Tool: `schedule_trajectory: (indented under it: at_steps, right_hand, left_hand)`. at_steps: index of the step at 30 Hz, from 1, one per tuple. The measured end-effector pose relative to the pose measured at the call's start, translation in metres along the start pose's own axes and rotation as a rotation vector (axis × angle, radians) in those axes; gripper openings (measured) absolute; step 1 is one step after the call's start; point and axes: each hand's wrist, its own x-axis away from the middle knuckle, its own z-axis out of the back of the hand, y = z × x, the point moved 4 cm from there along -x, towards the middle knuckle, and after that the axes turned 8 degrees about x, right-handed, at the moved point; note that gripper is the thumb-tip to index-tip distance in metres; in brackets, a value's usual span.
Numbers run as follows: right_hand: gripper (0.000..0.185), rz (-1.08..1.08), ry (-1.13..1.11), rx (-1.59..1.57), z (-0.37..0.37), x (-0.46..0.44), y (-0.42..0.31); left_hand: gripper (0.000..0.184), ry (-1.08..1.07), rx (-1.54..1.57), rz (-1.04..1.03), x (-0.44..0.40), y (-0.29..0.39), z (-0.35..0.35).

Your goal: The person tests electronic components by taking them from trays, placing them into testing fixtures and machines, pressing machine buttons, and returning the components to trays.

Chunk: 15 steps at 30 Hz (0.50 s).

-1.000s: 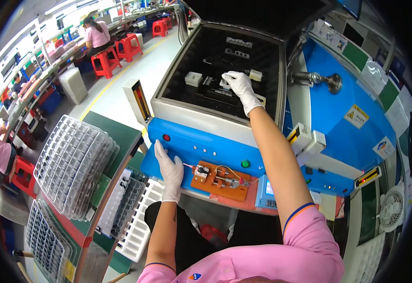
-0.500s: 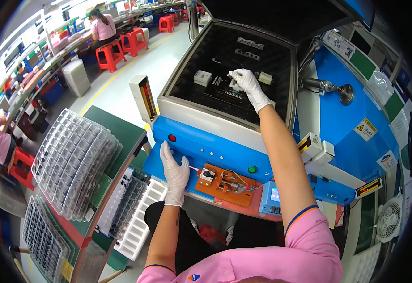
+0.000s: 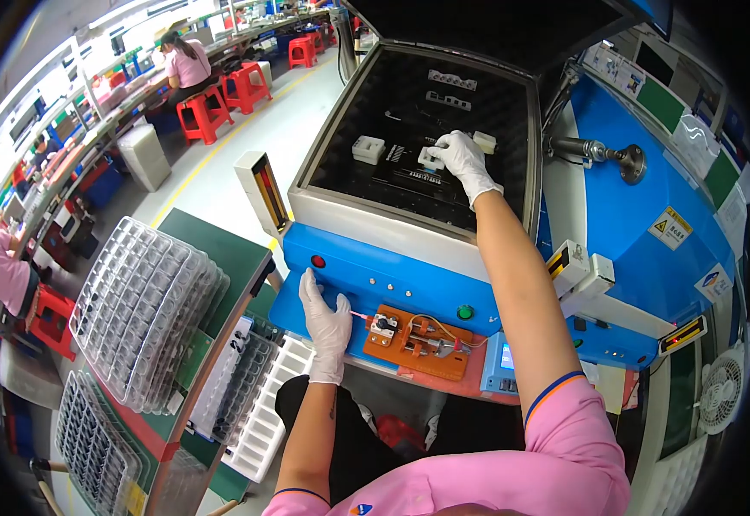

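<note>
My gloved right hand [image 3: 465, 163] reaches into the black bed of the blue machine. Its thumb and fingertips are closed at the edge of a small white block [image 3: 430, 158], which sits beside a dark fixture plate [image 3: 401, 172] with rows of small light marks. Whether the block is lifted off the bed cannot be made out. My gloved left hand [image 3: 328, 331] is open, thumb apart from the fingers, over the machine's blue front ledge. Just right of it lies an orange clamp fixture [image 3: 418, 344] with metal parts and a thin cable.
Two more white blocks [image 3: 368, 150] and metal strips [image 3: 452, 81] lie on the bed. Stacked clear trays [image 3: 143, 310] stand on a green table [image 3: 220, 232] at left. A light-curtain post [image 3: 263, 189] rises beside the machine. A person [image 3: 187, 62] sits at a far bench.
My right hand has lowered slightly, its fingertips coming down to the white block. My left hand keeps its open pose. The whole view has shifted slightly.
</note>
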Motion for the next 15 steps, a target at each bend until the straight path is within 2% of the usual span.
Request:
schedule_trajectory:
  at_steps: [7, 10, 11, 14, 15]
  right_hand:
    - [0.035, 0.090, 0.073, 0.139, 0.004, 0.006, -0.010]
    - [0.038, -0.102, 0.181, 0.054, 0.029, 0.021, -0.027]
    - [0.038, -0.102, 0.182, 0.055, 0.039, 0.027, -0.034]
    - [0.038, -0.116, 0.352, -0.976, 0.081, 0.059, -0.044]
    - [0.033, -0.072, 0.166, -1.041, 0.098, 0.089, -0.058]
  left_hand:
    - [0.073, 0.012, -0.015, -0.011, -0.001, -0.003, -0.001]
    - [0.070, -0.012, 0.013, -0.033, -0.001, -0.001, 0.001]
    - [0.070, -0.012, 0.014, -0.034, 0.000, 0.001, 0.003]
    - [0.069, -0.072, -0.020, 0.068, -0.001, 0.005, 0.003]
    - [0.069, -0.078, -0.012, 0.056, -0.001, 0.005, 0.003]
